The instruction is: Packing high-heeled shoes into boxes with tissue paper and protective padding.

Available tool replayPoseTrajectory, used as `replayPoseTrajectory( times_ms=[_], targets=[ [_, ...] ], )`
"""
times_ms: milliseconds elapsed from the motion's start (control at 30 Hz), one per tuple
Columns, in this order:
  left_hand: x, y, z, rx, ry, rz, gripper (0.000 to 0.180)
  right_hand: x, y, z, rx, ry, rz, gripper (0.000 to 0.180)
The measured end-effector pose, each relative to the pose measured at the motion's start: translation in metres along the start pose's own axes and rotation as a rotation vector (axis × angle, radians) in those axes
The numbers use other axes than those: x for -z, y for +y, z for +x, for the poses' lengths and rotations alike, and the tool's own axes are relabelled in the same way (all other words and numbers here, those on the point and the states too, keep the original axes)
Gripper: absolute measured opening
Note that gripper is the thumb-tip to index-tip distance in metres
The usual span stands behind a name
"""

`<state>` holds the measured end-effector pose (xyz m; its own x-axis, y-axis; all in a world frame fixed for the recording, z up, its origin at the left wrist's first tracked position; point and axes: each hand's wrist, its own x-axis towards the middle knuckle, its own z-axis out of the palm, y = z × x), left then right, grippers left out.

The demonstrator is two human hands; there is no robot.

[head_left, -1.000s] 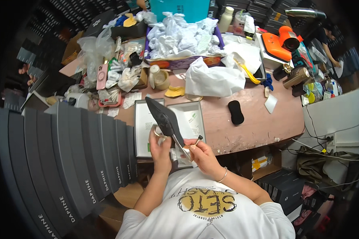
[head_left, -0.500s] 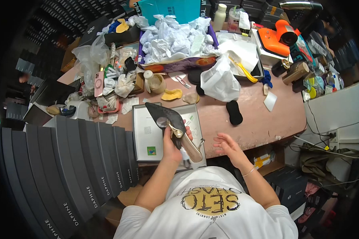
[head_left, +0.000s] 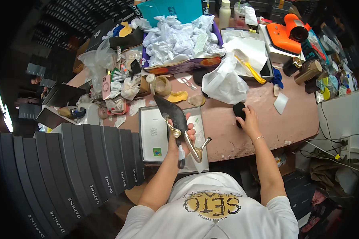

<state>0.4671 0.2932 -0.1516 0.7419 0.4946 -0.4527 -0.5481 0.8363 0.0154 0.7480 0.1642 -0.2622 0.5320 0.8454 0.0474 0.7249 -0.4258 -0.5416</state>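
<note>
A black pointed-toe high-heeled shoe (head_left: 173, 112) with gold trim and a pearl-like ornament is gripped by my left hand (head_left: 174, 144). Its toe points away from me, and the thin heel sticks out to the right. Beneath the shoe lies a shallow grey-rimmed box part (head_left: 150, 137) with a white inside and a small green sticker. To the right, my right hand (head_left: 250, 125) has its fingers and thumb around a black hourglass-shaped pad (head_left: 238, 109) lying on the table, partly covering it.
A row of dark shoe boxes (head_left: 75, 159) stands at the left. Crumpled white paper (head_left: 179, 40) fills a purple box at the back. A white plastic bag (head_left: 225, 81), a yellow-handled brush (head_left: 251, 69), yellow cloth pieces (head_left: 177, 96) and an orange device (head_left: 283, 38) lie on the table.
My right hand has moved forward and right from mid-air onto the black pad and taken hold of it. In my left hand, the shoe has turned, its heel now more visible.
</note>
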Motion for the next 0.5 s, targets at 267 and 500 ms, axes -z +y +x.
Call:
replayPoseTrajectory(
  times_ms=[267, 500],
  targets=[
    [0.000, 0.007, -0.002, -0.095, -0.294, 0.165, 0.089, 0.004, -0.034, -0.051, -0.220, -0.160, 0.626, 0.039],
    [-0.003, 0.007, -0.003, -0.166, -0.323, 0.268, 0.087, 0.125, -0.177, -0.080, 0.322, -0.100, 0.651, 0.043]
  ],
)
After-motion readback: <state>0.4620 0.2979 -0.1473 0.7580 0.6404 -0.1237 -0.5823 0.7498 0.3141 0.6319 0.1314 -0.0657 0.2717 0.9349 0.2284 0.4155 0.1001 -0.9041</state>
